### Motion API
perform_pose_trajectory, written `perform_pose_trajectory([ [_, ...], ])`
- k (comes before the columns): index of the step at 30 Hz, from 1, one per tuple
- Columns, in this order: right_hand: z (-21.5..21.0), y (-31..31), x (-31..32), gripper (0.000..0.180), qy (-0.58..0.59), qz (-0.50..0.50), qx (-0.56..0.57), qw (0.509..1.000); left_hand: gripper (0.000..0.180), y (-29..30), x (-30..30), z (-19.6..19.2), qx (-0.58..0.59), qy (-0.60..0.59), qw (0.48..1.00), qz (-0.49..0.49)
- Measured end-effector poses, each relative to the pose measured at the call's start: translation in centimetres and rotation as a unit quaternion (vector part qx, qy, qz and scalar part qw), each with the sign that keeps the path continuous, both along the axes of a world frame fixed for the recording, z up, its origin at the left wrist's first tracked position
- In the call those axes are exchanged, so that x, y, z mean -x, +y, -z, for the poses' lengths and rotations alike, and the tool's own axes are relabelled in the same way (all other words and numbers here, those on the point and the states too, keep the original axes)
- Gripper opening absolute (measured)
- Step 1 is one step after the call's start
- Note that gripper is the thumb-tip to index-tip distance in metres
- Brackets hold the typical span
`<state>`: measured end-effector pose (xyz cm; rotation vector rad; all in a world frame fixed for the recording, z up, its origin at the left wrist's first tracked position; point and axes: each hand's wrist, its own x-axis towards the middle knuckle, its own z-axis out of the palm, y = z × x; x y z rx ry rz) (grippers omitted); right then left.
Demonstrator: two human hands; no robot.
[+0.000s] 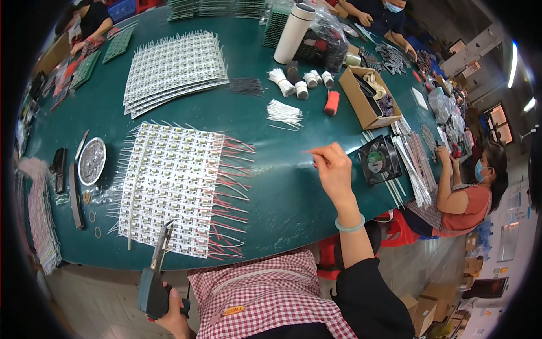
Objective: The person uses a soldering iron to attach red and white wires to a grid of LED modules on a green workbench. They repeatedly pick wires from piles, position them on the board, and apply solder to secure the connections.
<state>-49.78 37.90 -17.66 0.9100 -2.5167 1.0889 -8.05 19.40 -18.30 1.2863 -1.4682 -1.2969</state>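
My left hand (174, 317) is wrapped round a dark teal soldering gun (150, 289). The gun's metal tip rests over the lower part of a white circuit board panel (179, 183) with rows of small components. Red and white wires (231, 198) stick out along the panel's right edge, and pale wire ends fringe its left. Right of the panel, above the bare table, my right hand (336, 172) is closed in a pinch. A thin red wire (308, 151) seems to poke out from its fingertips. A long pale strip (137, 186) lies across the panel's left side.
Stacked panels (175, 70) lie behind, beside bundles of black (247, 86), white (284, 113) and red wire (331, 103). A silver dish (91, 161) stands left; a black fan (380, 160), a cardboard box (367, 101) and a white flask (293, 34) stand right. Several people work around the table.
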Motion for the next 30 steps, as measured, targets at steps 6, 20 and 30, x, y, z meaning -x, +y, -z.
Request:
perform_pose_trajectory([
  [6,3.5,4.9,1.6,0.014,0.038,0.07,-0.058,0.995,0.043,-0.2,2.2,-0.8,-0.044,0.037,0.998,-0.004],
  [20,-1.5,1.1,4.9,0.071,0.026,0.053,0.063,0.996,0.022,0.5,4.3,-3.5,0.053,-0.107,0.973,0.198],
  [30,2.8,-6.0,-1.3,0.049,-0.042,-0.196,-0.029,0.979,0.037,-2.5,2.5,-2.4,0.15,-0.144,0.952,0.224],
])
